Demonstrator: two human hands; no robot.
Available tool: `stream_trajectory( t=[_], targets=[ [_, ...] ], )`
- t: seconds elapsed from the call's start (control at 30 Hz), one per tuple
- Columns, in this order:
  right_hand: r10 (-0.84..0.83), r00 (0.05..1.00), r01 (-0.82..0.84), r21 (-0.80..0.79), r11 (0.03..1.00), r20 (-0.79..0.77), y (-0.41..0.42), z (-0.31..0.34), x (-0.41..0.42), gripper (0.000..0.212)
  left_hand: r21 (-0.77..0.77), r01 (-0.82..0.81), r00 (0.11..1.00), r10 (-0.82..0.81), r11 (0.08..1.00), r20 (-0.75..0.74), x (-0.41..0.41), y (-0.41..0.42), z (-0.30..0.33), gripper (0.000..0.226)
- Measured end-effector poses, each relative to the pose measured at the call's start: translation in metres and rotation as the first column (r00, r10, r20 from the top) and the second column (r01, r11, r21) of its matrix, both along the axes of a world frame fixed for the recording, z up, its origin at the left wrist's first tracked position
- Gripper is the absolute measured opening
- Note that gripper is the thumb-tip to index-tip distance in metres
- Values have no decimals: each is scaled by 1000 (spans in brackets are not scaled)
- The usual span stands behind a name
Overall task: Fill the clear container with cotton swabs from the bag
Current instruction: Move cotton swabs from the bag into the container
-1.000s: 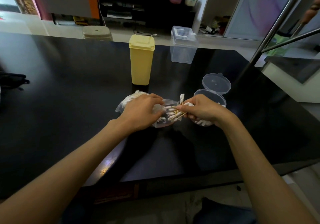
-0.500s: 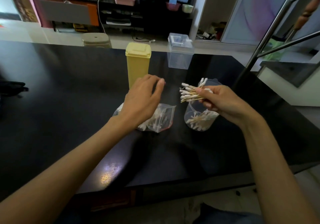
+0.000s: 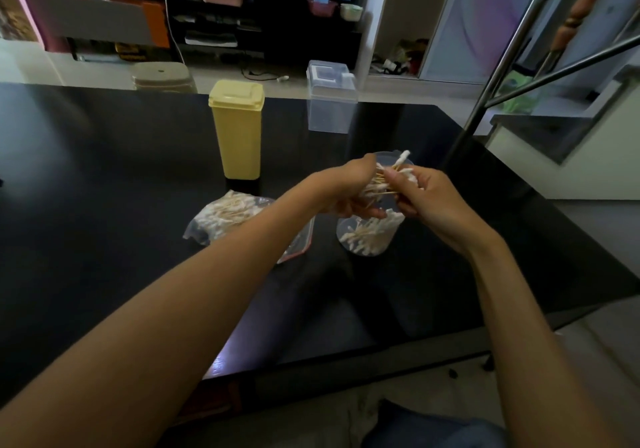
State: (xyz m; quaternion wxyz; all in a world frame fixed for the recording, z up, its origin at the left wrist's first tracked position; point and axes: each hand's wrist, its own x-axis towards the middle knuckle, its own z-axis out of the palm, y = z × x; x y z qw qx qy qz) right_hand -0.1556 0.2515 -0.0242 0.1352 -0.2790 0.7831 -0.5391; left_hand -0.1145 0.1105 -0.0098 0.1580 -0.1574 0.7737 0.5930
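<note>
A round clear container (image 3: 367, 239) stands on the black table (image 3: 104, 205), partly filled with cotton swabs. Right above it both my hands meet around a bundle of cotton swabs (image 3: 379, 184). My right hand (image 3: 420, 200) pinches the bundle. My left hand (image 3: 346, 189) curls around its other side. The container's hinged lid (image 3: 398, 156) shows behind the hands. The clear zip bag (image 3: 228, 217) of swabs lies flat on the table to the left, with my left forearm crossing over its red-edged mouth.
A tall yellow lidded box (image 3: 238, 129) stands behind the bag. A clear square box (image 3: 330, 101) sits at the table's far edge. A metal stair railing (image 3: 512, 52) rises at the right. The table's near edge (image 3: 346, 361) runs below my forearms.
My right hand pulled a bundle of swabs out of the bag and carried it over the container. My left hand let go of the bag and came across to the bundle.
</note>
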Motion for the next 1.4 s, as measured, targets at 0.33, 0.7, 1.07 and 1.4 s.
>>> stream_trajectory(
  t=[0.33,0.7,1.07,1.4],
  targets=[
    [-118,988,116,-24,993,-102,-7,-5,1,16,32,-137,978,140,990,-155,-6,10,-15,47],
    [-139,984,132,-66,989,-108,-10,-8,3,19,16,-168,943,166,986,-287,-8,14,-15,34],
    [-451,888,412,-275,869,-94,-23,-14,1,25,20,-279,839,254,960,-482,-10,21,-20,31],
    [-497,825,416,-306,856,-269,-23,-15,2,27,119,21,999,-25,993,31,-1,11,4,42]
  ],
)
